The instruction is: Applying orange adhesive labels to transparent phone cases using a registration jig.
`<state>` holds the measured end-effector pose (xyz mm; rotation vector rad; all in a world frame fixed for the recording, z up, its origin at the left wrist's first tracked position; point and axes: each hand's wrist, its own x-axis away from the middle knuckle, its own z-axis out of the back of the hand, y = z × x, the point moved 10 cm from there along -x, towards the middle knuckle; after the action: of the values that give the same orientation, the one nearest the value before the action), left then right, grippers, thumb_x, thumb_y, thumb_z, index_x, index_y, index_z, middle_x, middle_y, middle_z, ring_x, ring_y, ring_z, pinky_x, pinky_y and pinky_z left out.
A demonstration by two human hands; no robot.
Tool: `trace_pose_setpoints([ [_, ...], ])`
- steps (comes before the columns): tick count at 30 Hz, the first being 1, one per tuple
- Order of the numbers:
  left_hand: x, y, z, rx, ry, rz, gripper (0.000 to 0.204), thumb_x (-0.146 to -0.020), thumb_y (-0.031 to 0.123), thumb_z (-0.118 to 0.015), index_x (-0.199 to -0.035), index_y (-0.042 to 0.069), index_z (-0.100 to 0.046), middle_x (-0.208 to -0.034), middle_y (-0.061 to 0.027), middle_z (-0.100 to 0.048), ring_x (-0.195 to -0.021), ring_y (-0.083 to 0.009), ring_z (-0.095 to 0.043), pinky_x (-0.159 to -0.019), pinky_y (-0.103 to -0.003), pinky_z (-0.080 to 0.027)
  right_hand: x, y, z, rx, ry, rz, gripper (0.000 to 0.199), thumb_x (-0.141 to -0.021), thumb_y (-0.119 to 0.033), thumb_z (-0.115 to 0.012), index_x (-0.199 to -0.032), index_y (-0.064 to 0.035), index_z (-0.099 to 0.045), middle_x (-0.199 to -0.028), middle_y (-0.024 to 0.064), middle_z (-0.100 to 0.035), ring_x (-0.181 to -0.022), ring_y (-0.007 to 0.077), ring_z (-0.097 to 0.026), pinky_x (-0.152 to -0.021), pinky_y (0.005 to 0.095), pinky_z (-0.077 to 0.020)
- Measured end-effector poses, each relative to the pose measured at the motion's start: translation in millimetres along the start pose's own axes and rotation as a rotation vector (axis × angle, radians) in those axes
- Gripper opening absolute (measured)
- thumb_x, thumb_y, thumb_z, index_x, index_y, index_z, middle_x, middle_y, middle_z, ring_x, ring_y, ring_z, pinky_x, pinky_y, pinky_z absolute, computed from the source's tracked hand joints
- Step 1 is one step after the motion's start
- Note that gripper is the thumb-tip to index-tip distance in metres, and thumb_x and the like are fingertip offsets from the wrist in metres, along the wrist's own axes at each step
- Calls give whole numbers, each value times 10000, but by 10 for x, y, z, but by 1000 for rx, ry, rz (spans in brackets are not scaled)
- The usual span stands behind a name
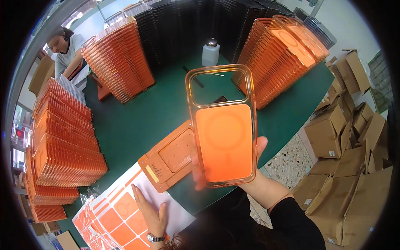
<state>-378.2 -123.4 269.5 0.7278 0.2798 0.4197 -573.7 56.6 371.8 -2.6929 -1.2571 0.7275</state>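
My right hand holds up a clear amber-edged phone case with an orange back panel, its fingers and thumb on opposite sides. The palm is hidden behind the case. A faint ring shows on the panel, and above it is a wide clear camera opening. My left hand, wearing a wristwatch, lies with fingers stretched on a white sheet of orange rounded stickers. Partly behind the case, between the hands, an orange-brown fixture plate with a recessed, dotted middle rests on the green table.
Tall stacks of orange cases stand at the left, back left and back right. Black stacks line the back. A white pump bottle stands before them. Cardboard boxes crowd the right floor. Another person works far left.
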Motion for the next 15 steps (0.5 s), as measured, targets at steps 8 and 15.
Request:
trace_pose_setpoints([
  [8,17,12,-95,-96,-8,-10,960,-868,224,-714,-1603,-29,-151,-1669,-284,-132,-1534,-456,-177,-1241,-529,-171,106,-157,150,105,22,-5,1203,-716,-872,-647,-1501,-5,-364,-1271,261,-581,-1102,404,-655,-882,583,-586],
  [15,37,-42,-72,-102,29,-1,964,-866,207,-732,-1600,-37,-156,-1666,-289,-140,-1526,-460,-191,-1233,-539,-183,832,-1396,611,1102,520,213,1081,-796,-715,-697,-1469,79,-403,-1315,226,-569,-1224,339,-592,-1031,515,-506],
])
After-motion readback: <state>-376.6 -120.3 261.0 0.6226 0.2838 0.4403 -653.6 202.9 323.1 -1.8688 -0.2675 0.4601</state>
